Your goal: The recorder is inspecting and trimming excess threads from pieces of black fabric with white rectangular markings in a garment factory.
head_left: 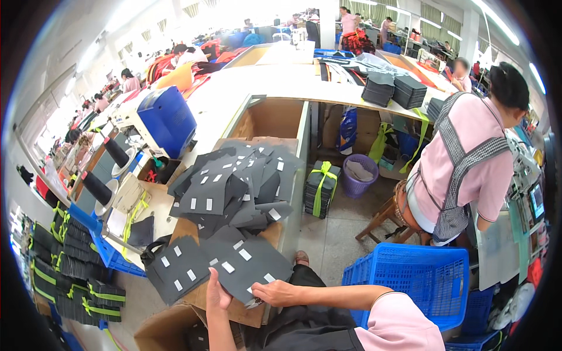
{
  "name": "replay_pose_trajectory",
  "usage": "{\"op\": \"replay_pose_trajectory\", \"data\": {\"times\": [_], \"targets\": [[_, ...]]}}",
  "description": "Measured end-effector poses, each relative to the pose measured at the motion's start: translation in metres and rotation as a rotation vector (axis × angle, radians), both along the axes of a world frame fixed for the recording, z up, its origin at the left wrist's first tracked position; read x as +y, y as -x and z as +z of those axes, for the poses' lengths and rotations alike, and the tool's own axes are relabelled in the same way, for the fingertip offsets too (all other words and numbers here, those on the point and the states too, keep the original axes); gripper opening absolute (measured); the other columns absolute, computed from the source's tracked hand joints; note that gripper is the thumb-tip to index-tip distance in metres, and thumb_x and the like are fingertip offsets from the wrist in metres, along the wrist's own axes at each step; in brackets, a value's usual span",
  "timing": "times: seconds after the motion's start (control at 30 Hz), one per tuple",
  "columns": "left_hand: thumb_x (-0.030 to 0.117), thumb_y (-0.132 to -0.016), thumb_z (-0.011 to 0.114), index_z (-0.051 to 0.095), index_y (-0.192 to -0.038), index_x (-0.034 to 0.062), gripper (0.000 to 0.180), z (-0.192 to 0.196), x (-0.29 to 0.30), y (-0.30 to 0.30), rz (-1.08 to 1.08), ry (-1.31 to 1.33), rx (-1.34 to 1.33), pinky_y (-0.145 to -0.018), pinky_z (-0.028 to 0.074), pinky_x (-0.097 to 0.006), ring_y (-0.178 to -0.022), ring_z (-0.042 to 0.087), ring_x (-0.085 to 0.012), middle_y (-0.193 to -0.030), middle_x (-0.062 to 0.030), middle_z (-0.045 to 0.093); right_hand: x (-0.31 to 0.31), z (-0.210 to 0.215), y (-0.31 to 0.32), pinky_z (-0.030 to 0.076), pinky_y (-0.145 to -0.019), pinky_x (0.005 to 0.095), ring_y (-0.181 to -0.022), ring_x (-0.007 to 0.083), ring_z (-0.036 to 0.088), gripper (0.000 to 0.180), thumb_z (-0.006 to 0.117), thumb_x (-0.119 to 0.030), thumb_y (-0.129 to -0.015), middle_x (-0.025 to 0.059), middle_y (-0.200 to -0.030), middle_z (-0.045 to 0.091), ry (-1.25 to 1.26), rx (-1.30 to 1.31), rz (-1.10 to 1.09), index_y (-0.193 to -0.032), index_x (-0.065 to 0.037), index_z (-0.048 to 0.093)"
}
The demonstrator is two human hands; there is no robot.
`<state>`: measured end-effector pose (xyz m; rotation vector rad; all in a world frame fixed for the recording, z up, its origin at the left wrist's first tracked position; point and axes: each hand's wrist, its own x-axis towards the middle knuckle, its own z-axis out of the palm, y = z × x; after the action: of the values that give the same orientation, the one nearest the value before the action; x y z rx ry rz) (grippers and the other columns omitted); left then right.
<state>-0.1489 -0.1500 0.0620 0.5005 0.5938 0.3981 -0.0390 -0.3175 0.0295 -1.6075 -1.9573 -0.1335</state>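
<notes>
My left hand (219, 294) is upright with its fingers stretched, beside the near left edge of a dark grey fabric panel (234, 263) bearing white rectangular patches. My right hand (277, 293) is closed at the panel's near right edge, close to one of the patches. A small shiny metal tool (254, 303) pokes out below its fingers; its exact kind is hard to make out. Another grey panel (175, 272) with white patches lies to the left. Just beyond is a loose heap of similar panels (231, 184) on the table.
On the left stand a sewing machine with a blue motor housing (167, 126) and black thread cones (98, 188). Tied dark bundles (70, 251) fill the floor there. At right are a blue crate (410, 281), a purple bin (358, 178) and a seated co-worker (462, 158). An open cardboard box (161, 330) is below.
</notes>
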Motion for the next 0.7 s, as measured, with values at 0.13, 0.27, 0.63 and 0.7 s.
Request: {"op": "replay_pose_trajectory", "data": {"times": [0.13, 0.27, 0.63, 0.7], "targets": [[0.008, -0.079, 0.067, 0.055, -0.111, -0.0003, 0.036, -0.022, 0.013, -0.008, -0.069, -0.483, 0.282, -0.085, 0.045, -0.037, -0.096, 0.057, -0.0220, -0.106, -0.0093, 0.059, 0.005, -0.015, 0.001, 0.047, -0.047, 0.0289, -0.058, 0.0196, 0.058, 0.014, 0.052, -0.008, -0.078, 0.0075, -0.096, 0.051, -0.025, 0.022, 0.045, -0.090, -0.001, 0.050], [0.003, -0.079, 0.065, 0.059, -0.101, -0.0050, 0.024, -0.029, 0.017, -0.001, 0.207, -0.615, 0.336, -0.075, 0.046, -0.031, -0.085, 0.058, -0.0178, -0.096, -0.0084, 0.062, 0.001, -0.005, 0.007, 0.048, -0.050, 0.0307, -0.061, 0.0233, 0.059, 0.023, 0.056, -0.002, -0.075, 0.0073, -0.093, 0.053, 0.092, 0.245, -0.016, -0.097, -0.003, 0.052], [0.006, -0.080, 0.065, 0.062, -0.092, -0.0021, 0.015, 0.082, -0.069, 0.046, 0.072, -0.951, 0.411, -0.068, 0.045, -0.024, -0.074, 0.056, -0.0091, -0.079, -0.0031, 0.062, 0.006, 0.103, 0.006, 0.051, -0.066, 0.0320, -0.075, 0.0269, 0.064, 0.021, 0.065, -0.005, -0.076, 0.0138, -0.090, 0.063, 0.132, 0.712, -0.061, -0.096, -0.003, 0.060], [0.012, -0.083, 0.063, 0.061, -0.096, -0.0020, 0.020, 0.075, -0.068, 0.049, 0.039, -0.771, 0.461, -0.070, 0.044, -0.024, -0.078, 0.056, -0.0098, -0.086, -0.0038, 0.062, 0.009, 0.104, 0.008, 0.052, -0.067, 0.0311, -0.076, 0.0240, 0.065, 0.022, 0.066, -0.008, -0.076, 0.0131, -0.091, 0.062, 0.044, 0.802, -0.097, -0.097, -0.004, 0.060]]}}
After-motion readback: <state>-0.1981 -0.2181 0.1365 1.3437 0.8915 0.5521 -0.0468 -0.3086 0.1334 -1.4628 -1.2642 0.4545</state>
